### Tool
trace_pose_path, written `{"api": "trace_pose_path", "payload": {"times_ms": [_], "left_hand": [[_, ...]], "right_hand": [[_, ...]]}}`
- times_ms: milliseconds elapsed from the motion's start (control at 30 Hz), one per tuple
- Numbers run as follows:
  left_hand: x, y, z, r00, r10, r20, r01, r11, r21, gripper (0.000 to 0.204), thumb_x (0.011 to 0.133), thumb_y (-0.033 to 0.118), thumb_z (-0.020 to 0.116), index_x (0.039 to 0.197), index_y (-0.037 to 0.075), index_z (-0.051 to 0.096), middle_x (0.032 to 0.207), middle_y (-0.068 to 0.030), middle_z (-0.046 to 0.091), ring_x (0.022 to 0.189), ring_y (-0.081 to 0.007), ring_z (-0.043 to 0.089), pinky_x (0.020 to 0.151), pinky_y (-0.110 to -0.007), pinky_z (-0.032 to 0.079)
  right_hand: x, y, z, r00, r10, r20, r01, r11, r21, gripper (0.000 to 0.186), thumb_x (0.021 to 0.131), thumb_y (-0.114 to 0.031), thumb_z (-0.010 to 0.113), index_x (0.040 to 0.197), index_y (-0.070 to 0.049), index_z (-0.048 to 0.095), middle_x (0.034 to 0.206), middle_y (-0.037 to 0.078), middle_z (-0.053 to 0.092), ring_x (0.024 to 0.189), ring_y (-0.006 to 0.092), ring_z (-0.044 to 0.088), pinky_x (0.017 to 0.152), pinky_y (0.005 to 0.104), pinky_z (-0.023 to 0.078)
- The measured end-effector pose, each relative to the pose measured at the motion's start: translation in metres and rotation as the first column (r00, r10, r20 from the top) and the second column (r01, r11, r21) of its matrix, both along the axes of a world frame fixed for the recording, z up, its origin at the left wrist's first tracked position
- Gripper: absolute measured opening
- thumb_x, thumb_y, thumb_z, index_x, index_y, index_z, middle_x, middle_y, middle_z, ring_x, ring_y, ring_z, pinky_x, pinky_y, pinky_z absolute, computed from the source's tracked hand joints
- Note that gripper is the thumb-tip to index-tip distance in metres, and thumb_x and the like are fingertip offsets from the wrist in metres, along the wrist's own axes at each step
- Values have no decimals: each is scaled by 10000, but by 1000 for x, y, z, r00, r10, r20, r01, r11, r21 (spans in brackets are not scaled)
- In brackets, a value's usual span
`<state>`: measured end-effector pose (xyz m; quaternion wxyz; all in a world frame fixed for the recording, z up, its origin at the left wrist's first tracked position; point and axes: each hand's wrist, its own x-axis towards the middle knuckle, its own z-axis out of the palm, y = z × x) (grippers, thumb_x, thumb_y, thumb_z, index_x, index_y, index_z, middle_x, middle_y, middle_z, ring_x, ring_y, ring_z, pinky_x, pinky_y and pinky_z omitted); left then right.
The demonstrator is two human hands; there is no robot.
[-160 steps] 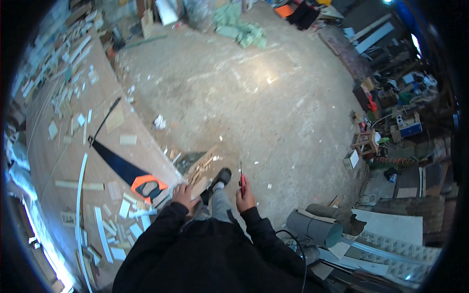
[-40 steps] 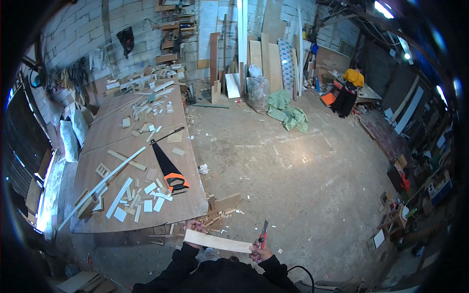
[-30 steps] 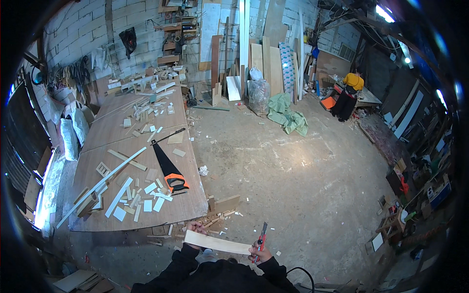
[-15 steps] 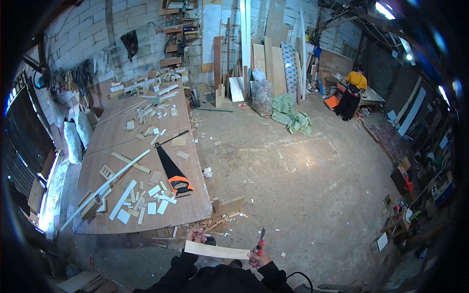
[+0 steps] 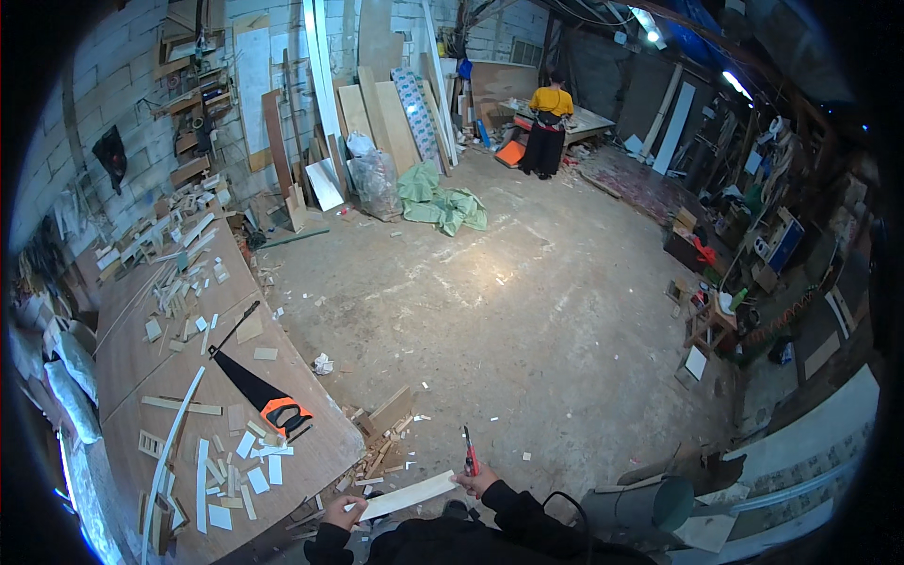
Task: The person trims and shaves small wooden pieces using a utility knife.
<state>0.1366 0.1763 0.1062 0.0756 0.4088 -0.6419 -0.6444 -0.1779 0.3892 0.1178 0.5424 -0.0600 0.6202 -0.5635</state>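
Note:
A pale, thin wooden strip (image 5: 411, 494) is held between my two hands, low in front of my body. My left hand (image 5: 341, 511) is closed on its left end. The fingers of my right hand (image 5: 477, 483) are closed at the other end. That same right hand also grips a red utility knife (image 5: 472, 459), whose narrow dark tip points up and away from me. The strip tilts, its right end lying farther from me than its left.
On the left stands a wooden worktable (image 5: 320, 443) with a handsaw (image 5: 254, 386) and several offcuts. Wood scraps (image 5: 386, 443) lie on the floor by its corner. At front right is a grey cylinder (image 5: 640, 506). A person in yellow (image 5: 551, 104) stands at the far bench.
My view has swung to the right, so the table sits farther left. The left hand has gone from open fingers to a hold on the strip, and the strip's right end has tilted up.

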Motion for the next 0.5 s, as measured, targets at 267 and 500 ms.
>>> {"api": "trace_pose_path", "payload": {"times_ms": [267, 500], "left_hand": [[-7, -58, 22, 920, -146, 364, 382, 542, -748, 613, 729, 610, 676, 1179, 194, 681, 1278, -69, 579, 1179, -314, 500, 1007, -529, 330], [-3, -106, -6, 900, -346, 266, 416, 501, -759, 730, 758, 497, 727, 1365, 156, 509, 1316, -86, 541, 1206, -305, 506, 1024, -455, 373]], "right_hand": [[30, -83, -25, 985, -2, -171, 16, 997, 82, 331, 782, -183, 806, 733, -119, 486, 557, 19, 508, 423, 131, 493, 364, 292, 362], [67, -153, -28, 997, 74, -21, -71, 990, 121, 374, 804, -46, 764, 807, -157, 407, 647, 8, 488, 474, 106, 429, 392, 273, 324]]}}
